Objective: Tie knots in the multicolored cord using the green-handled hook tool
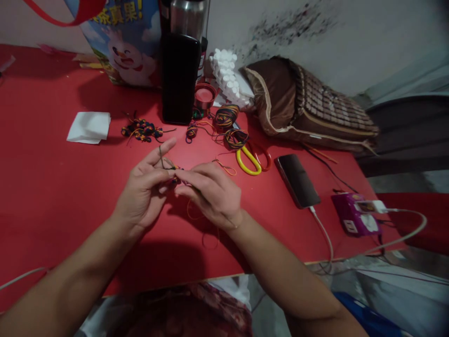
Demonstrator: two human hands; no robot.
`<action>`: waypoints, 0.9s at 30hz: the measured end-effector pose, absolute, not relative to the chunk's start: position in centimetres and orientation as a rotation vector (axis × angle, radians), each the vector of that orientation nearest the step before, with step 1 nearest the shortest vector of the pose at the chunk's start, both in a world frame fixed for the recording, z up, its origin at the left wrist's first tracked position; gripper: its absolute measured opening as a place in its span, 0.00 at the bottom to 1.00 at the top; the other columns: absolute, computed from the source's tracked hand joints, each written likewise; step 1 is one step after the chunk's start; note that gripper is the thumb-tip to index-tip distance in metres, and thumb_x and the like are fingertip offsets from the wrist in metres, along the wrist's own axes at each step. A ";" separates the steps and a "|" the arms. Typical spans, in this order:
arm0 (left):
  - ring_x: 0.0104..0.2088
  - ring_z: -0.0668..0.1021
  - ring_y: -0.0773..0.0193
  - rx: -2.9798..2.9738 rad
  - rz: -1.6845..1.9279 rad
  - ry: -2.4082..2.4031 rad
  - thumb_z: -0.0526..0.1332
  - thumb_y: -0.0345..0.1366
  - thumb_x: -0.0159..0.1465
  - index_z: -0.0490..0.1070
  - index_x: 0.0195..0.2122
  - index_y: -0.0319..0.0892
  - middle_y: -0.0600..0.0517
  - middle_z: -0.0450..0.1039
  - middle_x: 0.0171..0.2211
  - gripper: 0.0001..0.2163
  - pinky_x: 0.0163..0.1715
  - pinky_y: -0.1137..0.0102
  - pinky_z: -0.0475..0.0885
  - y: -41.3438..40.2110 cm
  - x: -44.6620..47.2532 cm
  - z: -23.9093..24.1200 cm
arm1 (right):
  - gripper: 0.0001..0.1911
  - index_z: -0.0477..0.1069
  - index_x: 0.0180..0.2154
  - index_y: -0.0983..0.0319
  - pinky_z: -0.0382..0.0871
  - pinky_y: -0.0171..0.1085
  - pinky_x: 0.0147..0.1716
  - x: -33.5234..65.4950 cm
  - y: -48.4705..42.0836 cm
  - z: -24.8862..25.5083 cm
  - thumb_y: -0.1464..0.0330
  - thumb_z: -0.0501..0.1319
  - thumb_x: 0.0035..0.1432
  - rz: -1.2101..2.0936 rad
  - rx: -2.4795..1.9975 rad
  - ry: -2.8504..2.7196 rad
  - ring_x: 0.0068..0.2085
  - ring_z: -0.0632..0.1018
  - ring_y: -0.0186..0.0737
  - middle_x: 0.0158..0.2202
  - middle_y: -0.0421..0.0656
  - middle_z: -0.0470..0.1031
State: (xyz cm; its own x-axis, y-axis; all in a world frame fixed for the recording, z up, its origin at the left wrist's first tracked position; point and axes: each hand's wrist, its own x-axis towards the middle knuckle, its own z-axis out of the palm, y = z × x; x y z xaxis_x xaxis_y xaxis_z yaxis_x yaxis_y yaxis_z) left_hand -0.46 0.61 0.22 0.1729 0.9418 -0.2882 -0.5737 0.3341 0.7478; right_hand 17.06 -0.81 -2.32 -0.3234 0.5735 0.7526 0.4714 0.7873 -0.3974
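My left hand (142, 192) pinches a small dark multicoloured crochet piece (174, 180) between thumb and fingers. A dark strand of yarn (161, 157) loops round its raised index finger. Meeting it from the right, my right hand (219, 192) is closed round a slim crochet hook (197, 190), mostly hidden by the fingers. Thin orange yarn hangs below the hands. Beyond them lie a finished-looking cluster of knotted yarn pieces (142, 130), a ball of variegated yarn (226, 116), a looser yarn bundle (236, 139) and yellow-handled scissors (248, 161).
On the red table (42, 187) stand a black phone-like slab (179, 79), a metal bottle (189, 18) and a printed bag (128, 51). A folded white paper (89, 127) lies left. Rightward are a brown cushion (315, 103), a charging phone (297, 180) and a purple pack (354, 213).
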 end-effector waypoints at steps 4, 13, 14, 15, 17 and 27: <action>0.21 0.63 0.73 0.578 1.193 0.838 0.69 0.23 0.55 0.83 0.53 0.47 0.60 0.68 0.24 0.24 0.20 0.76 0.61 0.2 -0.1 0.2 | 0.12 0.77 0.55 0.63 0.79 0.39 0.40 16.5 -0.7 -2.7 0.65 0.62 0.75 -0.169 -0.784 -2.090 0.41 0.84 0.41 0.41 0.47 0.86; 0.32 0.73 0.66 1.162 1.361 1.014 0.71 0.25 0.62 0.82 0.61 0.56 0.56 0.74 0.31 0.27 0.36 0.70 0.73 -0.1 -0.6 -0.5 | 0.13 0.76 0.57 0.62 0.78 0.41 0.39 16.1 -2.2 -1.9 0.68 0.64 0.73 -0.155 -0.866 -2.038 0.40 0.84 0.43 0.41 0.49 0.86; 0.33 0.73 0.65 1.189 1.356 1.030 0.71 0.25 0.62 0.82 0.61 0.55 0.55 0.75 0.32 0.27 0.37 0.70 0.73 0.0 -0.7 -0.5 | 0.12 0.76 0.56 0.63 0.79 0.40 0.40 16.2 -2.4 -1.6 0.69 0.64 0.73 -0.117 -0.877 -2.026 0.41 0.84 0.43 0.41 0.50 0.86; 0.33 0.73 0.65 1.205 1.352 1.040 0.71 0.26 0.63 0.82 0.61 0.55 0.55 0.75 0.32 0.26 0.37 0.70 0.74 0.0 -0.8 -0.5 | 0.11 0.77 0.54 0.64 0.79 0.39 0.39 16.2 -2.6 -1.3 0.70 0.64 0.73 -0.069 -0.886 -2.004 0.41 0.85 0.42 0.42 0.50 0.86; 0.32 0.73 0.65 1.222 1.343 1.049 0.71 0.26 0.62 0.82 0.62 0.53 0.54 0.75 0.31 0.27 0.36 0.70 0.74 0.2 -0.9 -0.6 | 0.08 0.78 0.51 0.63 0.80 0.38 0.40 16.4 -2.8 -0.8 0.71 0.63 0.73 0.050 -0.905 -1.959 0.41 0.85 0.41 0.42 0.49 0.87; 0.28 0.72 0.69 1.386 1.290 1.051 0.68 0.21 0.57 0.82 0.62 0.49 0.57 0.73 0.27 0.31 0.32 0.74 0.72 0.8 -1.0 -1.0 | 0.08 0.82 0.41 0.63 0.78 0.37 0.36 17.4 -2.0 0.7 0.75 0.63 0.71 0.378 -0.881 -1.804 0.35 0.84 0.37 0.33 0.43 0.85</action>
State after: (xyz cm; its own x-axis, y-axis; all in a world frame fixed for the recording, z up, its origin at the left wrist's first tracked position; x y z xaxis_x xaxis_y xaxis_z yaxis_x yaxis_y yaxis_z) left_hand -0.97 0.78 -1.01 0.0783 0.9781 0.1929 -0.0089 -0.1928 0.9812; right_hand 17.39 -1.97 0.66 -0.1842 0.7188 0.6704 0.3896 0.6796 -0.6216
